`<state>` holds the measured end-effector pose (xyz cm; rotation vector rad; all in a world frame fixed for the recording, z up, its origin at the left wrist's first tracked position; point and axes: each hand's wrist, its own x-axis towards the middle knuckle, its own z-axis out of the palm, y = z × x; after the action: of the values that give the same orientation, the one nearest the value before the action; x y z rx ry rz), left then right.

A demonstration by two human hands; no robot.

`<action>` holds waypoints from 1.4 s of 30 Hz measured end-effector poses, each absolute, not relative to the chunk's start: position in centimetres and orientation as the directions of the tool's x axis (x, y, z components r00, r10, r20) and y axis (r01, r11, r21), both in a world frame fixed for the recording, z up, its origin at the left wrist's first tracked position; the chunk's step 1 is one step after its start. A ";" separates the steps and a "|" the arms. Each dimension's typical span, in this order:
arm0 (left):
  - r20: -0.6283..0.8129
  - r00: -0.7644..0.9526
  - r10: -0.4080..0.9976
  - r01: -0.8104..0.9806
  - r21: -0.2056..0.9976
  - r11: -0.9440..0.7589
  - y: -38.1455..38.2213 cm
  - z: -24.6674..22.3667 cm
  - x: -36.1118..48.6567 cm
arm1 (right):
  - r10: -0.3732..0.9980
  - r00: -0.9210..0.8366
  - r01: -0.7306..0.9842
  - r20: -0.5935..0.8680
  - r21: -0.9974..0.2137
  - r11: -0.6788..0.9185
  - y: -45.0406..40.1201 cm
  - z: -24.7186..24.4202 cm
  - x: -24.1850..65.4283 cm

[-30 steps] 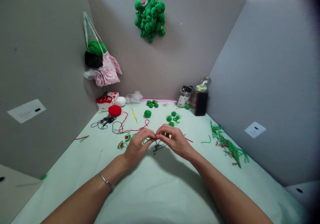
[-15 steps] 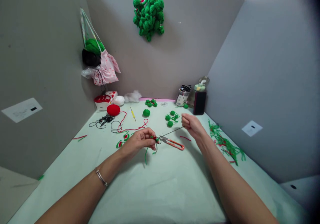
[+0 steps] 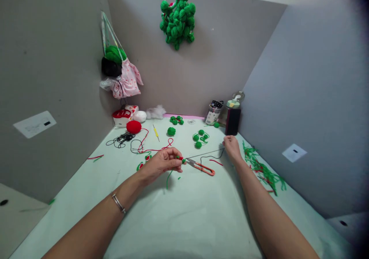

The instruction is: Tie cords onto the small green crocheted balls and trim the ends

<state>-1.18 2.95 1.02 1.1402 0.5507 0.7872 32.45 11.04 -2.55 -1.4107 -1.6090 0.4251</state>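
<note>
Beneath the left hand (image 3: 165, 162) and the right hand (image 3: 233, 148) spreads a pale green table cover (image 3: 184, 220). Well beyond both hands, and above them, hangs a dense bunch of green yarn shapes (image 3: 177, 22). Just to the right of the right hand lies a loose heap of yarn clippings (image 3: 263, 170), mostly green with some red. Orange-handled snips (image 3: 206, 170) rest between the hands, blades pointing towards the left fingertips. Farther out, past the left hand, sits a red yarn ball (image 3: 133, 127).

Smaller again is a green-and-red yarn piece (image 3: 183, 160), partly hidden by the fingers. It should be very light, soft and grippy, hard to break but easily squashed out of shape; a gentle pinch at its edge, clear of the thread, seems the best hold. It sits right at the left fingertips, near the blade tips; whether they touch I cannot tell. Left thumb and fingers are pinched together on it, and a green strand (image 3: 167, 181) hangs below that hand.

Thinnest is the black thread (image 3: 205, 152), running taut from the piece to the right hand, with a slack length drooping nearer the wearer. The right fingers look curled closed on it; whether they also hold a needle cannot be told. Limp thread like this would probably tangle if let go slack.
</note>
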 end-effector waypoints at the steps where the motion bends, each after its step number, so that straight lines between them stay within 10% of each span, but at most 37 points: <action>1: 0.011 0.610 0.793 -0.282 0.938 0.204 3.0 1.0 -1.2 | 0.910 0.099 0.564 0.402 -0.776 0.281 10.9 -2.3 31.9; 9: 0.032 0.524 0.851 -0.425 0.876 0.228 3.7 0.4 -1.3 | 0.953 -0.069 0.195 0.297 -0.932 0.304 5.9 1.8 22.6; 15: -0.014 0.550 0.835 -0.416 0.862 0.289 3.3 0.0 -0.8 | 0.856 -0.351 0.309 0.380 -0.815 0.489 2.4 2.3 18.4; 27: 0.024 0.359 0.933 -0.320 0.942 0.099 3.5 -0.2 -0.2 | 0.953 -0.163 0.236 0.256 -0.928 0.290 2.9 1.6 18.6; 36: 0.029 0.290 0.957 -0.277 0.959 0.055 3.6 -0.8 -0.4 | 0.708 -0.379 0.790 0.596 -0.191 0.583 1.5 2.7 18.8; 42: 0.017 0.285 0.958 -0.265 0.962 0.062 3.7 -0.8 -0.4 | 0.686 -0.433 0.810 0.585 -0.081 0.580 1.5 2.4 18.7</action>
<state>-0.36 3.65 -0.78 1.1138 0.8120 1.0987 18.75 1.49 2.37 -1.1880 -2.2380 -0.2836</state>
